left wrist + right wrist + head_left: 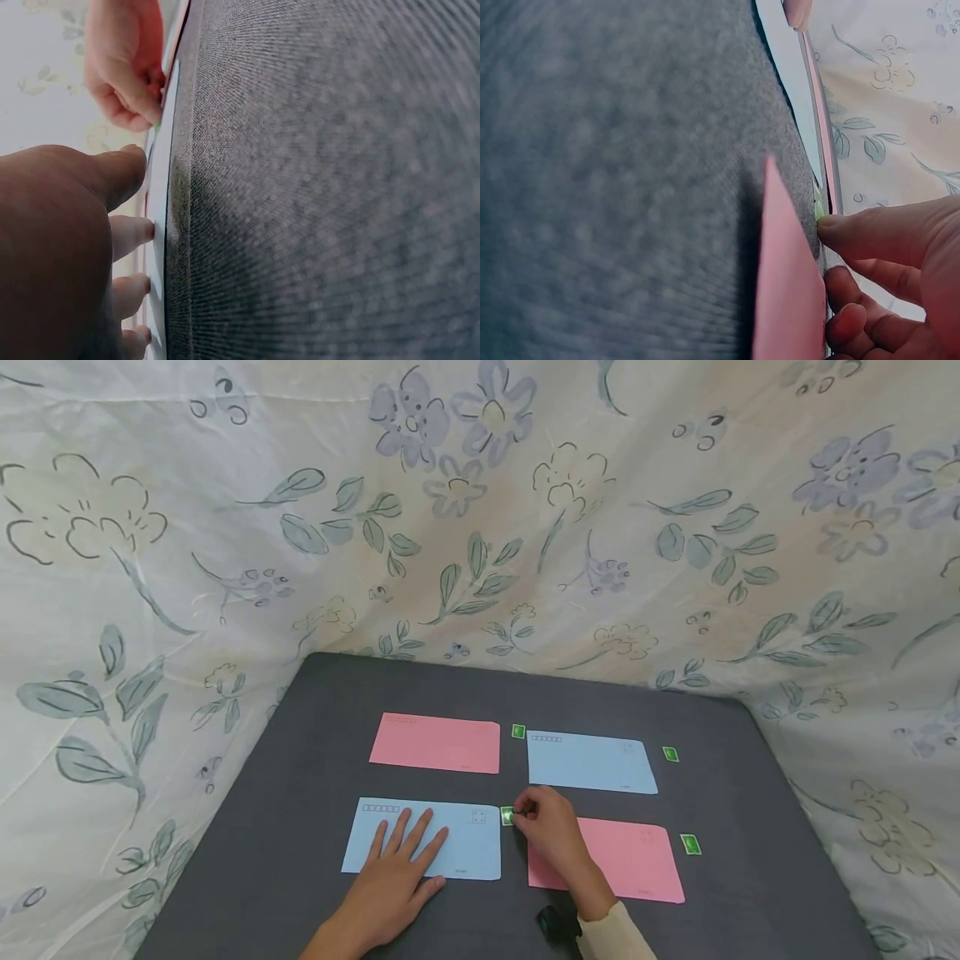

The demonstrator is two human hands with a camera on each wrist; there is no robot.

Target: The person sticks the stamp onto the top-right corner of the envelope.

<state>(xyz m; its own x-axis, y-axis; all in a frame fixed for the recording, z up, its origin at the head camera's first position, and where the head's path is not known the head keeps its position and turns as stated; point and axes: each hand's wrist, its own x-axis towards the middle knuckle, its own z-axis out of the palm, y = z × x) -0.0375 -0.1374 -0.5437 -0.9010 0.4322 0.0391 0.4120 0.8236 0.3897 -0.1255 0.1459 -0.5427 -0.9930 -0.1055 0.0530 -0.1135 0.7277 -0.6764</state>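
My left hand rests flat with spread fingers on the near-left blue envelope, which has a printed stamp box at its upper right. Just beyond that envelope's right edge lies a small green stamp. The thumb and fingers of my right hand pinch its right side. In the right wrist view the thumb tip meets the stamp close to the table surface. Below the right hand is the near-right pink envelope, partly covered by the hand and wrist.
Behind these lie another pink envelope and another blue envelope. More green stamps sit beside envelopes: one stamp between the back pair, others at the right. Floral cloth surrounds the dark table.
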